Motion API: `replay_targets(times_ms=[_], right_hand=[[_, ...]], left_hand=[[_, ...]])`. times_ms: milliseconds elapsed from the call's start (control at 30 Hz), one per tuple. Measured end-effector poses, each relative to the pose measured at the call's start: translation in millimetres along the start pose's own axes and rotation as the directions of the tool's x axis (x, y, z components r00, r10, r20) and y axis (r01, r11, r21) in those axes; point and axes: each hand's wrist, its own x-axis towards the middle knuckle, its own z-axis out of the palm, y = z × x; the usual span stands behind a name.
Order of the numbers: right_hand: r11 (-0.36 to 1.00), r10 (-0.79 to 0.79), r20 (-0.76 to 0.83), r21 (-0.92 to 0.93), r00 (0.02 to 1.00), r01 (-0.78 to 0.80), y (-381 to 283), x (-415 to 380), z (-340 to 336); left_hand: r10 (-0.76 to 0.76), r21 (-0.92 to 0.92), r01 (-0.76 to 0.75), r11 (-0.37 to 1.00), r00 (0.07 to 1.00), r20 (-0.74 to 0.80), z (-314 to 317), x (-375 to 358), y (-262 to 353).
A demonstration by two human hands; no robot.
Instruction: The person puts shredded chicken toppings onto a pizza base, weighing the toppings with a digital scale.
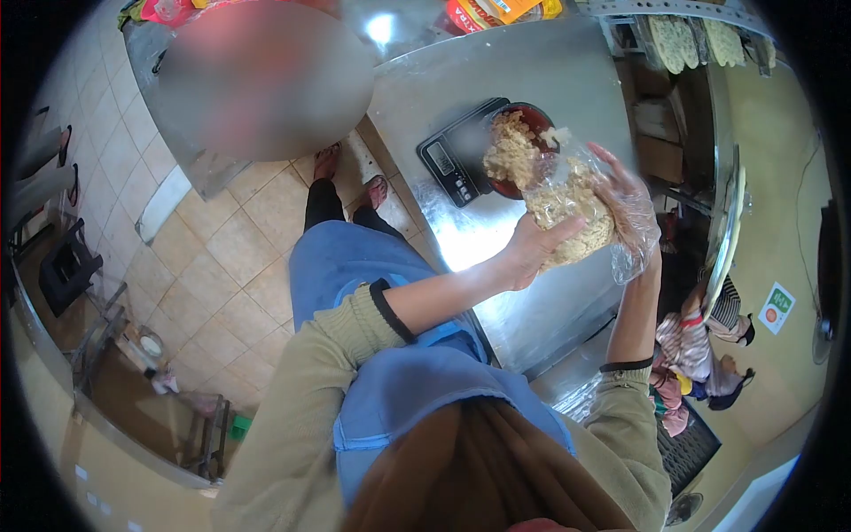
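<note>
A clear plastic bag (572,213) full of pale, crumbly food is tilted toward a reddish-brown bowl (539,120). My left hand (536,248) grips its near left side, thumb across the front. On the far right side, my right hand (628,191), covered by a clear plastic glove, presses around the same bag. More of the pale crumbly food (511,151) is heaped in the bowl, partly hidden by the bag. Under the bowl is a black digital scale (452,168); its readout is too small to read.
The scale stands on a steel table (550,66). Colourful food packets (501,13) lie at its far edge. A blurred area covers another person at the upper left, whose feet show on the tiled floor (239,248). Garments (696,355) hang at the right.
</note>
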Motion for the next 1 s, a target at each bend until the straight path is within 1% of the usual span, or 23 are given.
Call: replay_targets(times_ms=[133,233,333,433,533,633,733,833,933,1000], right_hand=[[1.0,0.01,-0.02,-0.029,1.0,-0.011,-4.3,-1.5,-0.3],[0.999,0.002,-0.034,0.051,0.999,0.0,0.6,1.7,-4.2],[0.999,-0.006,-0.024,0.037,1.0,0.007,0.4,2.9,-3.1],[1.0,0.021,-0.037,-0.015,0.999,-0.021,-2.8,2.5,-1.3],[0.999,0.011,0.006,-0.044,1.0,-0.011,-6.0,0.5,1.5],[0.999,0.025,0.032,-0.027,0.999,-0.024,-2.7,5.8,-1.9],[0.999,0.028,0.039,-0.026,0.999,-0.027,-1.5,8.2,-4.9],[0.998,0.017,0.01,-0.065,1.0,-0.016,-4.2,5.1,-3.4],[1.0,-0.014,-0.022,-0.018,1.0,0.014,-7.5,-2.0,-2.9],[0.998,-0.049,-0.026,-0.044,0.998,0.047,-10.6,-3.1,-3.7]], left_hand=[[-0.016,-0.002,0.016,1.0,1.0,-0.001,6.7,-3.6,2.6],[-0.036,0.002,0.036,0.999,0.999,-0.006,8.3,-3.3,2.6],[-0.031,0.007,0.032,0.999,0.999,-0.015,7.4,-1.6,0.3],[-0.039,-0.018,0.039,0.999,0.999,-0.02,8.3,-2.6,1.6],[-0.032,-0.05,0.03,0.998,0.999,-0.031,5.9,0.4,-0.7],[-0.013,-0.08,0.011,0.997,1.0,-0.027,9.5,-2.0,2.6],[-0.01,-0.064,0.006,0.998,0.998,-0.065,10.0,-0.6,2.6],[-0.026,-0.044,0.023,0.999,0.998,-0.052,7.3,1.8,-2.5],[0.004,-0.039,-0.005,0.999,1.0,-0.025,13.3,-0.8,-4.7],[0.018,-0.027,-0.019,0.999,0.999,-0.036,19.7,-0.8,-3.4]])
